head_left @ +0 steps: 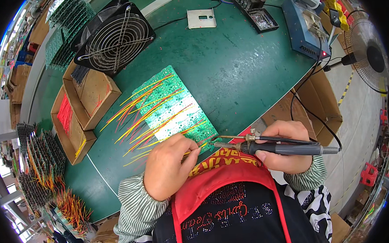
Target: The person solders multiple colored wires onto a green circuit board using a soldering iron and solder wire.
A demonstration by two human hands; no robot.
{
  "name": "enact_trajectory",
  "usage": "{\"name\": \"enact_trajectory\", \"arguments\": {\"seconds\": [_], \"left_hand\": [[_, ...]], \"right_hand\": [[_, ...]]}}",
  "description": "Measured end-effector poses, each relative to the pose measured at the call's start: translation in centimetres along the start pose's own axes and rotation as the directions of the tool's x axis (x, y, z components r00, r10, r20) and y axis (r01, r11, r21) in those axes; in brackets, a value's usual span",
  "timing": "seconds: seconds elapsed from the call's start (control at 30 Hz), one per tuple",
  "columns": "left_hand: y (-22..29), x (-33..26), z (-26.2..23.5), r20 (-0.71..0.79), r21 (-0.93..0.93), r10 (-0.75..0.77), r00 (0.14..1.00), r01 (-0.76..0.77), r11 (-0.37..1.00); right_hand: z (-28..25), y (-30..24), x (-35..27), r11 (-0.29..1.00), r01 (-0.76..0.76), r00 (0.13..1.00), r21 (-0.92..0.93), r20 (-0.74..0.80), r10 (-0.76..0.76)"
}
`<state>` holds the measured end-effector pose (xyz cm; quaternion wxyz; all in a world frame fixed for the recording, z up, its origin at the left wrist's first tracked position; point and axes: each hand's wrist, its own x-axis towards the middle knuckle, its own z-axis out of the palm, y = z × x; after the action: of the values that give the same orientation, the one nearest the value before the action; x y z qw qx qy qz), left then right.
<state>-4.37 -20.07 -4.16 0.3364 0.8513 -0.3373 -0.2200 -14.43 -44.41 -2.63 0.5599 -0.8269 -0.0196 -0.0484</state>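
A green circuit board panel (pixel 169 103) lies on the table in front of me, with several rows of red and yellow wires (pixel 134 105) trailing off to its left. Thumb and forefinger of my left hand (pixel 169 166) are pinched at the panel's near corner, where a short yellow wire end (pixel 203 144) pokes out past the fingertips. In my right hand (pixel 288 143) is a soldering iron (pixel 288 148) with a grey-black handle and a thin solder feed tube clamped along it. Its tip meets the board's near right corner, close to the left fingertips.
A black fan (pixel 117 39) stands at the far left, beside cardboard trays (pixel 93 111) of cut wires. Stacked boards (pixel 42 156) line the left edge. A blue soldering station (pixel 302 30) with a solder reel sits far right; its cable (pixel 331 129) loops down to the iron.
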Motion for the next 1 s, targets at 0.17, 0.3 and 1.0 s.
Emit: {"name": "enact_trajectory", "arguments": {"seconds": [0.17, 0.3, 1.0], "left_hand": [[-0.6, 0.0, 0.0, -0.01, -0.039, 0.023, 1.0, -0.023, 0.999], [-0.4, 0.1, 0.0, 0.004, -0.024, 0.01, 1.0, -0.01, 1.0], [1.2, 1.4, 0.8, -0.098, 0.19, 0.156, 0.983, -0.135, 0.972]], "right_hand": [[0.1, 0.2, 0.1, 1.0, -0.007, 1.0, 0.001, 0.013, 0.007], [0.4, 0.6, 0.1, 0.999, -0.02, 1.0, 0.037, 0.017, 0.02], [-1.5, 0.4, -1.0, 0.997, -0.066, 0.996, -0.028, -0.055, 0.064]]}}
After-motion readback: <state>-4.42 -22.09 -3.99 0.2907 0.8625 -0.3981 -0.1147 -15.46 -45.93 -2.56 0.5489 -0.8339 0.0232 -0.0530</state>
